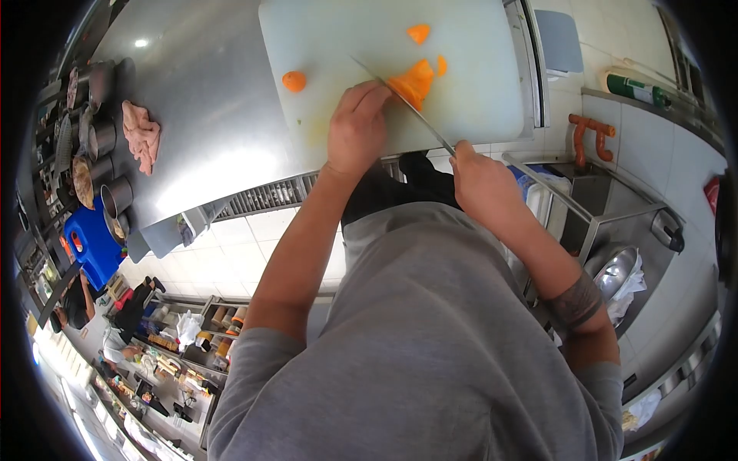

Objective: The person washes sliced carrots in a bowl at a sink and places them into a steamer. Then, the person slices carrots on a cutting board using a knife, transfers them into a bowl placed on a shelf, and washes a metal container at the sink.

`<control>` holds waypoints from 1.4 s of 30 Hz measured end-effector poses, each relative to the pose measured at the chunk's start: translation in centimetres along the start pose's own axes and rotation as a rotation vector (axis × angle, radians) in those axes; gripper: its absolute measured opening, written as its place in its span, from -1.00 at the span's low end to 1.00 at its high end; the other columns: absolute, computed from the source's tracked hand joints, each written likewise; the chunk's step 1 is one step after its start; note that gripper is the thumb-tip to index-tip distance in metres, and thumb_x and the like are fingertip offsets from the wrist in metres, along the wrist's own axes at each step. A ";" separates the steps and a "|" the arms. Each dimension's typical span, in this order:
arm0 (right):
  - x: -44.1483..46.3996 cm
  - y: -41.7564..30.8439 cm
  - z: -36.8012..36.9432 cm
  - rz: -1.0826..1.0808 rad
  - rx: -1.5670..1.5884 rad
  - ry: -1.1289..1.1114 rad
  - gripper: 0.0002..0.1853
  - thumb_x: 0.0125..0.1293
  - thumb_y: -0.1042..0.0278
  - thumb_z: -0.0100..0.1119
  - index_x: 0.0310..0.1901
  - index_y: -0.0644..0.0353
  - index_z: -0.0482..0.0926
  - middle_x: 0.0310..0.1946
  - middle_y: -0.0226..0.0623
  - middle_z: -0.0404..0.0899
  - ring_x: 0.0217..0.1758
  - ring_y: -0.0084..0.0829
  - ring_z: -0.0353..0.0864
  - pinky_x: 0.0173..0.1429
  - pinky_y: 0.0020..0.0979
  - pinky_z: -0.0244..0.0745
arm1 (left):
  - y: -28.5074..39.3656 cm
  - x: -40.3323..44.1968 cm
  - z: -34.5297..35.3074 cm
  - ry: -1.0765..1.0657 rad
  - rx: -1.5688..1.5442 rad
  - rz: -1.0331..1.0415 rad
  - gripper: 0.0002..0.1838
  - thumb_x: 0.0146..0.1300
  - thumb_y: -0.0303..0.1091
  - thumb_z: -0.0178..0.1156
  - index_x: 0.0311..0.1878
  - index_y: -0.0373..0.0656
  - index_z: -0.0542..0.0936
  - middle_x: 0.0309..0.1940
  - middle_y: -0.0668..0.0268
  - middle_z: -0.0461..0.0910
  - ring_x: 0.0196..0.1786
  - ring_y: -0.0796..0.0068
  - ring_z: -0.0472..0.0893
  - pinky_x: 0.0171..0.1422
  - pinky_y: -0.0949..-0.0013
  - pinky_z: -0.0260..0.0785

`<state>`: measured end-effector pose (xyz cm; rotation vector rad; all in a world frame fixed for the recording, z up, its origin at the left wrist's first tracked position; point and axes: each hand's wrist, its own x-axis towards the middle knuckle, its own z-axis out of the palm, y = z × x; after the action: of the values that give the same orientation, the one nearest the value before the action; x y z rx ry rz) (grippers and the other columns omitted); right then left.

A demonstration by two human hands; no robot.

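Note:
My right hand (488,184) is wrapped round the handle of a kitchen knife (419,115), whose long blade slants up and left over the white cutting board (330,38). My left hand (357,127) is closed, its fingers curled down against the left side of the blade; whatever lies under them is hidden. Just across the blade sits a bright orange vegetable chunk (416,83), carrot-like in colour. Smaller orange pieces (418,33) lie above it, and a rounded orange end piece (294,81) rests at the board's left.
A crumpled pinkish cloth (141,137) lies on the steel counter (207,92). Metal pots (117,196) and a blue plastic container (94,242) stand at the far left. Orange pipes (592,134) and a steel bowl (616,273) are at right. Other people (119,338) are in the background.

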<state>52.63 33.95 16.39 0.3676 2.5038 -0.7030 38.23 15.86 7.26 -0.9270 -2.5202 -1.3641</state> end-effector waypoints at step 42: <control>-1.6 -1.8 -3.2 0.057 0.007 -0.058 -0.77 0.62 0.30 0.06 -0.11 0.33 0.47 -0.39 0.22 0.70 -0.26 0.27 0.74 -0.11 0.19 0.60 | -0.7 -0.3 0.3 -0.021 0.043 0.009 -0.83 0.27 -0.67 0.33 -0.11 -0.24 0.72 -0.04 0.14 0.73 0.00 0.05 0.72 0.09 0.16 0.61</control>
<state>52.00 34.04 20.27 0.4128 2.4271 -0.6902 38.15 15.68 6.45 -0.9483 -2.5466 -1.2986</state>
